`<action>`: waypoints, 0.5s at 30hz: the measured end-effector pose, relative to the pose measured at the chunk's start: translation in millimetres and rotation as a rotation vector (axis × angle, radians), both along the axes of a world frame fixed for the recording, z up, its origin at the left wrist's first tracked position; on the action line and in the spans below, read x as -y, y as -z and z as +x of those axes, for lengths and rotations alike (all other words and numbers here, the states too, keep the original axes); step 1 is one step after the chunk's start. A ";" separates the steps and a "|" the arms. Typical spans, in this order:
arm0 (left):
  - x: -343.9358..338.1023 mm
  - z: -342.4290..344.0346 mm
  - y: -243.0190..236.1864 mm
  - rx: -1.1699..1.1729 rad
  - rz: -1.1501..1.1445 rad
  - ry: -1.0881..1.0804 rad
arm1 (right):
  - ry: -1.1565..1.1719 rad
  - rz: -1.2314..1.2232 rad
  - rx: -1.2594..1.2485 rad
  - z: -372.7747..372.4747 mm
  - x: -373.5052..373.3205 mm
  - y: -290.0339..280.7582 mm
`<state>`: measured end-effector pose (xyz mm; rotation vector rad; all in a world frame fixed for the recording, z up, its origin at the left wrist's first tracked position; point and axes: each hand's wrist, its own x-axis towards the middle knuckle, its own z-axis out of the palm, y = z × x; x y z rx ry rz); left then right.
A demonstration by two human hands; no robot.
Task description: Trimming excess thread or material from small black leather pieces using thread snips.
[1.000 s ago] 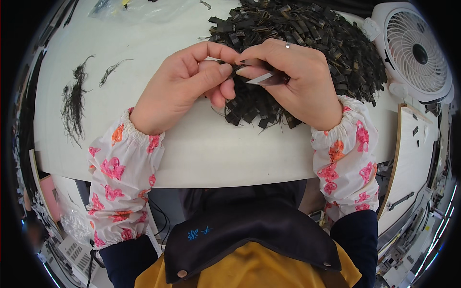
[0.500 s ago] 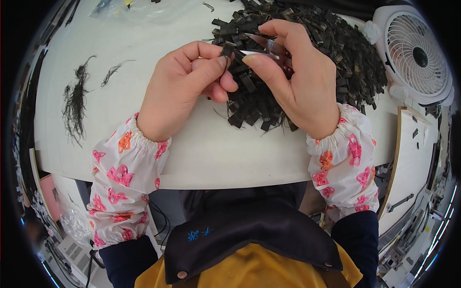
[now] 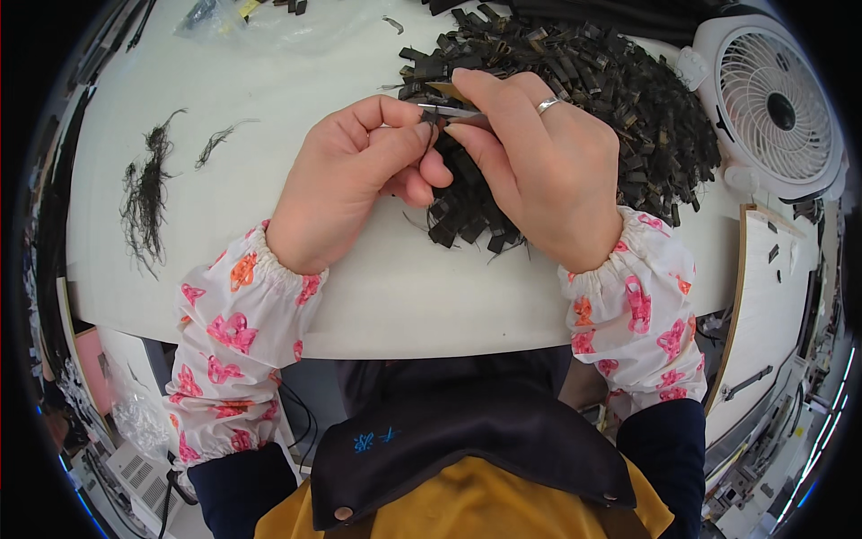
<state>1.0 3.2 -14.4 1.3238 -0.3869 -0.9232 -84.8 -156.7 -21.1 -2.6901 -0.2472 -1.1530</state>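
Note:
My left hand [image 3: 337, 180] is closed in a pinch on a small black fabric tab [image 3: 431, 118], with loose thread at its edge. Thread snips [image 3: 438, 110] are gripped in my right hand [image 3: 557, 166], which wears a ring. Their metal blades point left and lie against the tab, just above my left fingertips. Most of the snips' body is covered by my right fingers. Behind and beneath both hands spreads a large heap of similar black tabs [image 3: 620, 108] on the white table [image 3: 431, 314].
Black thread clippings [image 3: 148, 202] lie at the table's left, with a smaller tuft [image 3: 214, 144] beside them. A white fan [image 3: 779, 108] stands right of the heap. Clear plastic bags [image 3: 269, 31] lie at the far left. A pale board [image 3: 759, 305] is off the right edge.
My right hand has turned over and moved slightly left and down, bringing the snips' blades across the tab. My left hand keeps its pinch, shifted slightly down and right.

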 end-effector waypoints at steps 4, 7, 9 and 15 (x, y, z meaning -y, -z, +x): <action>-1.5 0.9 2.6 0.021 0.008 -0.010 | 0.016 -0.045 -0.048 -0.8 -1.4 2.1; -1.9 4.5 2.0 0.087 0.027 0.037 | 0.004 -0.029 -0.073 -2.1 2.3 1.9; -2.4 11.4 -0.2 0.380 0.084 0.021 | 0.048 0.173 -0.073 -4.1 4.7 -1.5; -4.7 87.3 -17.4 1.112 0.177 -0.505 | -0.030 0.416 -0.108 -8.8 4.8 -5.9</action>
